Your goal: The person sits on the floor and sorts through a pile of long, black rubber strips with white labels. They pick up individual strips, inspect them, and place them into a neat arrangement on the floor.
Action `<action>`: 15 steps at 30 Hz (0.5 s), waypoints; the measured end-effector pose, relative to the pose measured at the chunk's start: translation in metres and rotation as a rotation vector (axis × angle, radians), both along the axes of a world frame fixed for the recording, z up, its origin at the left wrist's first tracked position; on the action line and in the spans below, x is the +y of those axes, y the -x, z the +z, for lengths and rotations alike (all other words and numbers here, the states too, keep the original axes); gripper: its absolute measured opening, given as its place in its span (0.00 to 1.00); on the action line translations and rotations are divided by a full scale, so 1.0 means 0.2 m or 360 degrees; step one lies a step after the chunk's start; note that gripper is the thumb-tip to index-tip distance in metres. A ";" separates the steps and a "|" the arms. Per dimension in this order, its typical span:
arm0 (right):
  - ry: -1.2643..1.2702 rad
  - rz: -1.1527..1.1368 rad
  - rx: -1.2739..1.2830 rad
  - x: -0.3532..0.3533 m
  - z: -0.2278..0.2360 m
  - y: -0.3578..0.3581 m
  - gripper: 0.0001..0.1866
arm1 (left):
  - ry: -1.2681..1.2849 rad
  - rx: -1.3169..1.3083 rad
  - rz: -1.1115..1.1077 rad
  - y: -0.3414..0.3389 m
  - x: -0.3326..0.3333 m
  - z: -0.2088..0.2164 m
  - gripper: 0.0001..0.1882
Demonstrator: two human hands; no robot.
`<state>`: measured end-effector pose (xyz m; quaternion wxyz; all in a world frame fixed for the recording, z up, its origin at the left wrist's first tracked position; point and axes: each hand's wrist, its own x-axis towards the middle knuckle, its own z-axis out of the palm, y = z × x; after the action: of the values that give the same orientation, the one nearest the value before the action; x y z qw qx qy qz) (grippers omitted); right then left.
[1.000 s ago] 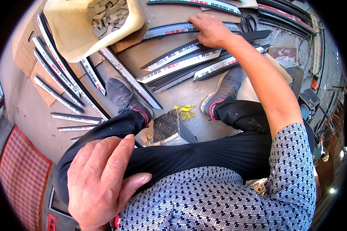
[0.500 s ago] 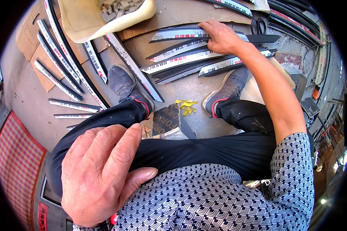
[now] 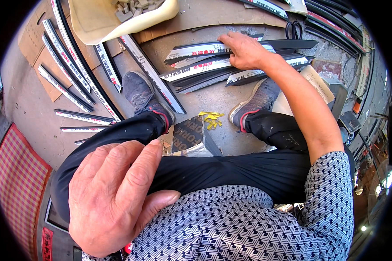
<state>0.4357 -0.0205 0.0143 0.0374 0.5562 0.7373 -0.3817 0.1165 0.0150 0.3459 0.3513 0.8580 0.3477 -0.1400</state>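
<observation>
Over my left thigh, close to the camera, hangs my left hand [image 3: 111, 195], its thumb apart from the bent fingers and nothing in it. My right hand [image 3: 248, 52] reaches to a pile of dark strip profiles covered with white printed film. Its fingers are closed over the top strip profile [image 3: 194, 51], which lies slanting across the others. Below it in the pile are more film-covered strips [image 3: 196, 70], with angled ends toward the left. The undersides of my right fingers are hidden.
A cream tub [image 3: 91, 26] holds small pale blocks [image 3: 137, 8]. More strips [image 3: 69, 54] fan out on cardboard at the left. Yellow scraps [image 3: 212, 119] lie between my shoes, near a dark box-shaped piece [image 3: 188, 135]. Long dark profiles [image 3: 333, 30] lie far right.
My right hand has moved slightly nearer and to the left, and the top strip has shifted with it, covering more of the strip below. My left hand stays nearly still.
</observation>
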 end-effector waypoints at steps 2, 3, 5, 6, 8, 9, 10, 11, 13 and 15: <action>-0.0010 0.0002 0.0013 -0.01 -0.01 0.00 0.28 | -0.0002 -0.0004 -0.0003 0.00 0.00 0.00 0.37; -0.0029 0.0002 0.0032 -0.01 -0.02 0.01 0.28 | -0.0002 -0.0008 -0.0006 0.00 0.00 0.00 0.37; -0.0030 0.0025 0.0040 -0.02 -0.03 0.01 0.29 | -0.0001 -0.0008 -0.0011 0.00 0.00 0.00 0.37; -0.0012 0.0050 0.0030 -0.02 -0.02 0.02 0.29 | -0.0002 -0.0007 -0.0011 0.00 0.00 0.00 0.37; 0.0025 0.0084 0.0024 -0.02 -0.02 0.04 0.30 | 0.0005 -0.0013 -0.0008 0.01 0.00 -0.01 0.38; 0.0044 0.0089 0.0029 -0.03 -0.02 0.05 0.30 | 0.0008 -0.0017 -0.0009 0.00 0.00 -0.01 0.38; 0.0062 0.0094 0.0033 -0.03 -0.01 0.06 0.30 | 0.0009 -0.0017 -0.0010 0.00 0.01 -0.01 0.38; 0.0024 0.0104 0.0064 -0.04 -0.02 0.06 0.28 | 0.0010 -0.0016 -0.0011 0.00 0.01 -0.01 0.38; -0.0054 0.0127 0.0128 -0.07 -0.04 0.08 0.24 | 0.0008 -0.0017 -0.0009 0.00 0.01 -0.01 0.38; -0.0061 0.0113 0.0146 -0.10 -0.05 0.11 0.23 | 0.0002 -0.0025 -0.0010 0.00 0.00 -0.01 0.38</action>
<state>0.4142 -0.0402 0.0047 0.0063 0.5122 0.7646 -0.3911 0.1158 0.0159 0.3443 0.3542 0.8599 0.3421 -0.1344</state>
